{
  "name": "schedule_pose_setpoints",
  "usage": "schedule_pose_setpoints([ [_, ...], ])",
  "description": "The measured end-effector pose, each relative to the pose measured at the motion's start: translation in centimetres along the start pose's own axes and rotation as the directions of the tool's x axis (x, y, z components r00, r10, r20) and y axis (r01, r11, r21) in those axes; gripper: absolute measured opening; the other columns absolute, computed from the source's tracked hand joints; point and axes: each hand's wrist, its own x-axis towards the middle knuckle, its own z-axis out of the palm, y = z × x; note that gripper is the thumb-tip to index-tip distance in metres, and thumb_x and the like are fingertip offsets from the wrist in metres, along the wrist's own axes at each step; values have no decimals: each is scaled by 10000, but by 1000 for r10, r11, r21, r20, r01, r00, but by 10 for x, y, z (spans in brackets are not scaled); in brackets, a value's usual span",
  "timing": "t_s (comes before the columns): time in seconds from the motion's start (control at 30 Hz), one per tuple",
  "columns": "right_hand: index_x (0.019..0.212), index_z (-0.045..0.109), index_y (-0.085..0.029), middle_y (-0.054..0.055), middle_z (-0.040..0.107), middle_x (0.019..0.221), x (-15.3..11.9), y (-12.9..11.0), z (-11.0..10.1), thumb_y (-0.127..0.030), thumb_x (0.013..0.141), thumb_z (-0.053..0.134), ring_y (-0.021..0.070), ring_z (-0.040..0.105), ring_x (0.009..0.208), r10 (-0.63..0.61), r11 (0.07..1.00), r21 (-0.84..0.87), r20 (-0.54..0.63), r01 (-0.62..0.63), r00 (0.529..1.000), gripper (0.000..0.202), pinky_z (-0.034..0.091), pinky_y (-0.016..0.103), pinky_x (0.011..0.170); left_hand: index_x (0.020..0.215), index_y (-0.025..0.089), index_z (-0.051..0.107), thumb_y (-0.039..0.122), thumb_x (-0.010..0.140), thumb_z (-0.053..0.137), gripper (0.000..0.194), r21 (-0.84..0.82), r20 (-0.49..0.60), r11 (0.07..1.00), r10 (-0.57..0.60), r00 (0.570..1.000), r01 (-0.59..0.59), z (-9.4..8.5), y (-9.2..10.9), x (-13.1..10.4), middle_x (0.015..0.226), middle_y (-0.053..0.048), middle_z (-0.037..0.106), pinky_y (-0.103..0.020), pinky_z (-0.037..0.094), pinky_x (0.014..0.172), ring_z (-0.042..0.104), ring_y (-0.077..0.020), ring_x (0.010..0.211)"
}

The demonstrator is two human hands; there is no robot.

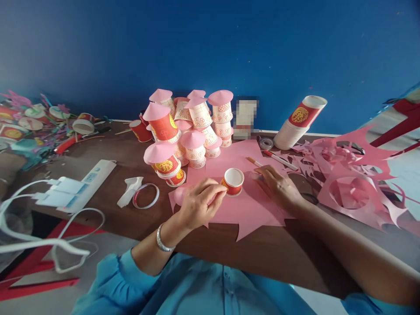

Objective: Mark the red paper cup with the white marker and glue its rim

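Observation:
A short red-and-gold paper cup [235,190] with a white inside stands on a sheet of pink paper [216,214]. My left hand [201,203] is beside its left side, with thumb and fingertips pressed together in a pinch. Whatever they may hold is too small to make out. A pink rounded piece [179,195] lies partly behind that hand. To the right of the cup, my right hand [278,186] rests low over the pink paper, fingers and thumb apart. Its fingertips are at the white end of a brown-tipped marker [253,161].
Paper-cup towers with pink cone roofs [197,144] stand behind the left hand. A white tape dispenser [130,191], tape roll [146,195] and power strip [93,181] lie left. At right are a red-capped marker [282,161], stacked cups [298,122] and pink paper scraps [348,175].

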Motion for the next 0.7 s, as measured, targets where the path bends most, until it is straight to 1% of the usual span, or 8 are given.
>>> schedule_pose_setpoints([
  [0.07, 1223, 782, -279, 141, 830, 1196, 2, 2, 0, -326, 1182, 495, 288, 796, 960, -78, 985, -155, 11, 79, 997, 294, 587, 380, 695, 1090, 241, 725, 133, 1077, 717, 109, 15, -6, 1000, -2, 1000, 2, 1, -2, -1, 866, 4, 799, -215, 571, 636, 725, -99, 676],
  [0.13, 1176, 800, -282, 139, 840, 1101, 7, 9, -2, -276, 1180, 479, 290, 788, 934, -94, 957, -277, 4, 92, 996, 322, 570, 387, 709, 1092, 240, 732, 139, 1080, 706, 104, 23, -12, 1000, -6, 1000, 6, 1, -5, -2, 874, -1, 802, -220, 574, 644, 702, -98, 652],
  [0.2, 1207, 808, -263, 148, 842, 1086, 13, 17, -4, -266, 1176, 479, 300, 795, 978, -51, 934, -355, 4, 49, 999, 330, 567, 386, 728, 1086, 240, 738, 151, 1090, 688, 102, 30, -14, 999, -16, 1000, 16, 1, -8, -2, 871, -2, 799, -230, 575, 652, 664, -96, 614],
  [0.3, 1275, 798, -190, 186, 839, 1215, 20, 25, -9, -268, 1171, 474, 348, 802, 1107, 53, 910, -414, 52, -26, 997, 349, 599, 415, 784, 1055, 237, 748, 179, 1109, 667, 114, 52, 3, 997, -64, 998, 63, 0, -13, -5, 844, -1, 783, -238, 561, 653, 639, -101, 603],
  [0.4, 1311, 792, -165, 211, 825, 1294, 20, 24, -16, -278, 1148, 511, 388, 794, 1181, 100, 908, -414, 56, -68, 993, 344, 642, 460, 864, 1045, 233, 767, 234, 1130, 641, 152, 101, 76, 984, -152, 985, 144, 0, -20, -10, 864, -10, 782, -248, 542, 648, 645, -109, 621],
  [0.5, 1348, 787, -204, 186, 814, 1363, 17, 14, -22, -314, 1135, 563, 390, 787, 1267, 53, 958, -282, 7, -49, 999, 328, 685, 484, 953, 1069, 225, 781, 257, 1126, 640, 156, 162, 199, 962, -252, 947, 221, 1, -26, -14, 945, -31, 805, -266, 535, 650, 676, -121, 650],
  [0.6, 1435, 749, -263, 151, 791, 1442, 15, -1, -22, -340, 1112, 615, 372, 782, 1341, 21, 999, 40, 18, -22, 1000, 358, 717, 544, 1059, 1105, 226, 785, 240, 1082, 697, 91, 214, 320, 937, -335, 886, 276, 4, -28, -15, 1047, -54, 829, -279, 547, 659, 784, -175, 816],
  [0.7, 1551, 662, -309, 133, 769, 1481, 14, -14, -15, -454, 1053, 757, 337, 805, 1328, 33, 873, 477, 155, -104, 987, 528, 753, 551, 1071, 1155, 234, 784, 218, 1056, 735, 111, 247, 428, 919, -389, 816, 308, 4, -26, -11, 1172, -59, 841, -292, 576, 683, 828, -205, 945],
])
